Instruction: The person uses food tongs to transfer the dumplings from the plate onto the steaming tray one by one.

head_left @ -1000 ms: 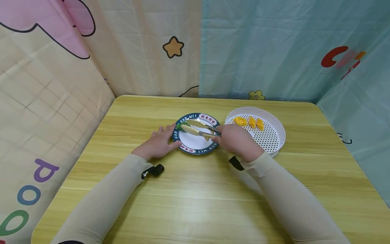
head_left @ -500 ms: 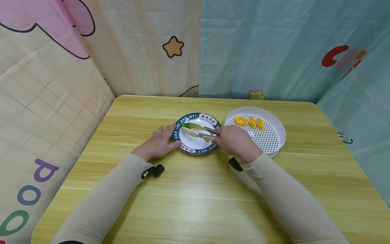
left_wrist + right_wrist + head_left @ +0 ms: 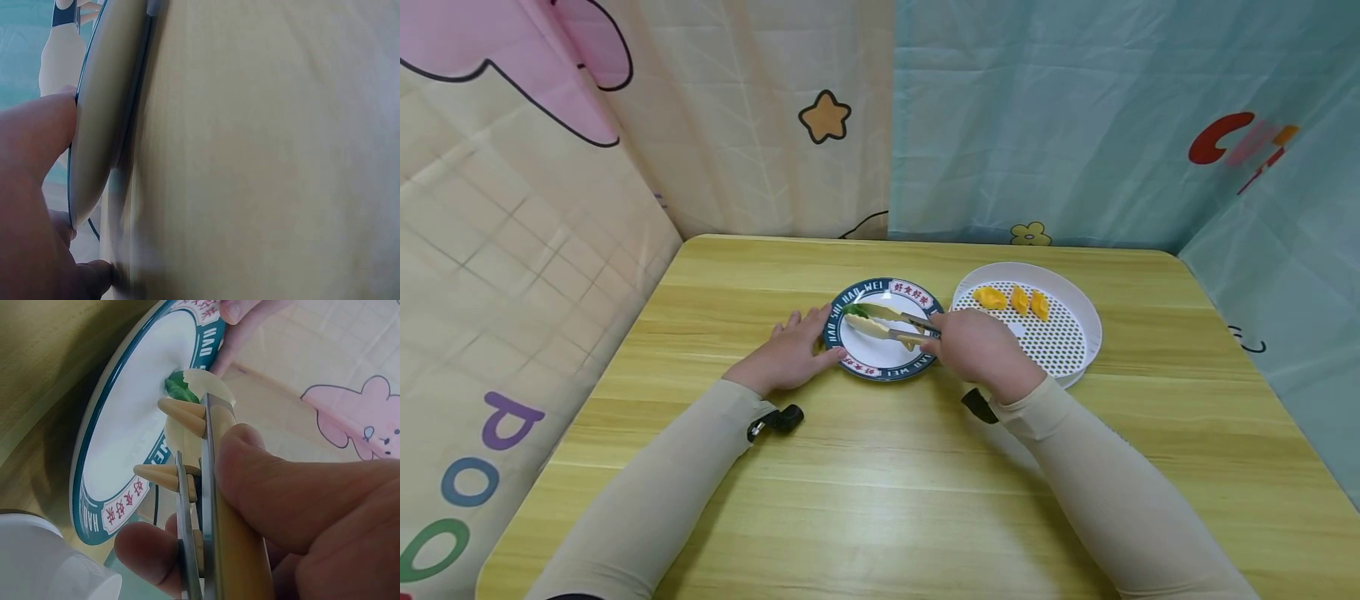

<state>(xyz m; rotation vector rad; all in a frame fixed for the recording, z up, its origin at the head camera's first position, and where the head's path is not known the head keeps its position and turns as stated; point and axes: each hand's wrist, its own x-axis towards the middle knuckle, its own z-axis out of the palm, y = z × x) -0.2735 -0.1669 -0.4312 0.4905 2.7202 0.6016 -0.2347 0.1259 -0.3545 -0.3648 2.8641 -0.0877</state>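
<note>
My left hand lies spread at the left side of a white plate with a blue-green lettered rim. Its thumb and a finger touch the rim in the left wrist view. My right hand grips food tongs with cream scalloped ends, reaching in from the plate's right. Near the tong ends, at the plate's left part, is a dark green leafy piece. In the right wrist view, one tong end partly hides it. The thumb presses along one tong arm.
A round white basket with a perforated bottom stands right of the plate, partly behind my right hand. Several yellow dumpling-like pieces lie in it. Patterned curtains hang behind the wooden table.
The green piece and the tong ends have shifted slightly right, from over the plate's left rim to inside it. My left hand has stayed at the rim.
</note>
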